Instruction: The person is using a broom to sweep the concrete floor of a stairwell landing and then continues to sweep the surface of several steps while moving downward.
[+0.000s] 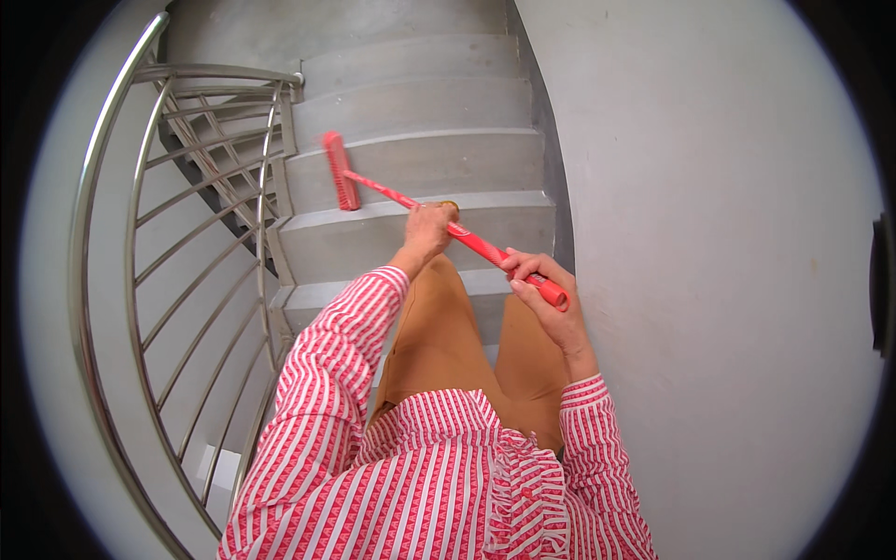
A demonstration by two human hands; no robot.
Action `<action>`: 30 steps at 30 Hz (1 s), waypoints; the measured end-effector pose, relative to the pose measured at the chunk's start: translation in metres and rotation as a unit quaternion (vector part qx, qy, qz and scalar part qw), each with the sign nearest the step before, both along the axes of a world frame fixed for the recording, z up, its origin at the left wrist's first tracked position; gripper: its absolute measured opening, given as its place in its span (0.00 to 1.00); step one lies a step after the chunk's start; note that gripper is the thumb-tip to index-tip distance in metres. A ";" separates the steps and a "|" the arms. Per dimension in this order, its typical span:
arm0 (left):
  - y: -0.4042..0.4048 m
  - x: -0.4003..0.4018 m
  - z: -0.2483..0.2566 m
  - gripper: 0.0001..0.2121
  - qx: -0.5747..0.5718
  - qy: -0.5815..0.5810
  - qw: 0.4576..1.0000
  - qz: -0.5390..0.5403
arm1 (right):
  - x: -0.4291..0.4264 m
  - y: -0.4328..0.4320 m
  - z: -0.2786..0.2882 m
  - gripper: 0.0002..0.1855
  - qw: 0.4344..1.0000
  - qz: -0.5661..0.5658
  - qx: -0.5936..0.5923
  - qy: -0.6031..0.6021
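Note:
A long-handled red broom (483,246) lies slantwise across my view. My left hand (430,227) is closed around the middle of its handle, palm down. Close to the handle's capped end, my right hand (546,290) grips it, with the tip showing past the fingers. The red bristle head (341,171) is at the far left end, over the grey stair steps (420,164) and near their railing side. Whether the bristles touch a step I cannot tell.
A stainless steel railing (84,280) with curved bars runs along the left, beside the stairwell. A smooth grey wall (700,245) bounds the stairs on the right. Several concrete steps lie in front of my knees.

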State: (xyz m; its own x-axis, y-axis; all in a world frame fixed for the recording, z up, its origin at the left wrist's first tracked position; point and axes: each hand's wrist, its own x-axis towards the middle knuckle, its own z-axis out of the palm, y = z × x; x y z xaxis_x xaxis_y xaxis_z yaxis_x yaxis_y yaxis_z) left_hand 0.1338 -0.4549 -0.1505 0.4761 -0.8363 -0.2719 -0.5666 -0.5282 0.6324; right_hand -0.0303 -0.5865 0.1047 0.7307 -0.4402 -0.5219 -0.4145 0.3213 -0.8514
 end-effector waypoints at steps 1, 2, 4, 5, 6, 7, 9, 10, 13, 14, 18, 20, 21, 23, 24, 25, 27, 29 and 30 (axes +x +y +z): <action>-0.011 -0.007 -0.003 0.10 -0.014 0.004 1.000 -0.001 | 0.000 -0.007 0.008 0.02 0.999 0.007 -0.053 -0.011; -0.024 -0.016 -0.004 0.10 -0.028 0.009 1.000 -0.002 | -0.002 -0.014 0.017 0.02 0.997 0.011 -0.081 -0.015; -0.059 -0.034 0.013 0.08 -0.028 0.034 0.999 -0.019 | -0.011 -0.031 0.035 0.02 0.992 0.002 -0.128 -0.012; -0.078 -0.041 0.028 0.08 -0.017 0.050 0.998 -0.032 | -0.014 -0.038 0.047 0.02 0.990 -0.007 -0.139 -0.008; -0.094 -0.048 0.038 0.08 -0.022 0.055 0.998 -0.035 | -0.016 -0.045 0.060 0.02 0.989 -0.015 -0.150 -0.004; -0.108 -0.055 0.048 0.08 -0.025 0.061 0.997 -0.035 | -0.015 -0.050 0.075 0.02 0.986 -0.014 -0.165 0.015; -0.131 -0.065 0.064 0.08 -0.068 0.082 0.994 -0.033 | -0.012 -0.053 0.095 0.02 0.982 -0.018 -0.187 0.027; -0.139 -0.069 0.070 0.08 -0.083 0.090 0.992 -0.035 | -0.009 -0.055 0.106 0.02 0.980 -0.018 -0.198 0.033; -0.147 -0.073 0.079 0.07 -0.118 0.090 0.988 -0.034 | -0.015 -0.042 0.114 0.02 0.970 -0.006 -0.239 0.037; -0.147 -0.075 0.083 0.08 -0.106 0.087 0.989 -0.056 | -0.018 -0.036 0.117 0.02 0.967 -0.007 -0.251 0.041; -0.145 -0.089 0.101 0.11 -0.142 0.090 0.982 -0.083 | -0.044 -0.022 0.133 0.03 0.965 -0.053 -0.253 0.051; -0.143 -0.102 0.123 0.13 -0.220 0.115 0.962 -0.118 | -0.064 -0.024 0.139 0.04 0.964 -0.055 -0.259 0.035; -0.138 -0.108 0.146 0.14 -0.243 0.153 0.945 -0.154 | -0.076 -0.027 0.137 0.04 0.964 -0.066 -0.257 0.025; -0.124 -0.113 0.196 0.17 -0.278 0.235 0.905 -0.221 | -0.092 -0.027 0.128 0.07 0.970 -0.077 -0.231 0.001; -0.120 -0.116 0.199 0.17 -0.269 0.259 0.896 -0.240 | -0.094 -0.025 0.116 0.09 0.972 -0.077 -0.223 -0.005; -0.116 -0.118 0.202 0.17 -0.258 0.283 0.887 -0.259 | -0.096 -0.023 0.104 0.11 0.974 -0.076 -0.214 -0.011; -0.110 -0.106 0.175 0.13 -0.245 0.269 0.901 -0.237 | -0.086 -0.020 0.079 0.14 0.976 -0.105 -0.187 -0.030; -0.109 -0.091 0.146 0.11 -0.210 0.257 0.914 -0.233 | -0.079 -0.018 0.070 0.19 0.974 -0.129 -0.185 -0.040; -0.107 -0.091 0.149 0.11 -0.191 0.266 0.915 -0.236 | -0.077 -0.018 0.064 0.21 0.971 -0.145 -0.184 -0.041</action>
State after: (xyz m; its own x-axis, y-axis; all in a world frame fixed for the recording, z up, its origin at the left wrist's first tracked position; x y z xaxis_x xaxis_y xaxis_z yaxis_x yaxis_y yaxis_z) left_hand 0.0428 -0.5619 -0.0018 -0.0764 -0.9971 -0.0052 -0.2332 0.0128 0.9723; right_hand -0.1077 -0.6045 0.1685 0.5811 -0.7793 -0.2345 -0.2772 0.0813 -0.9574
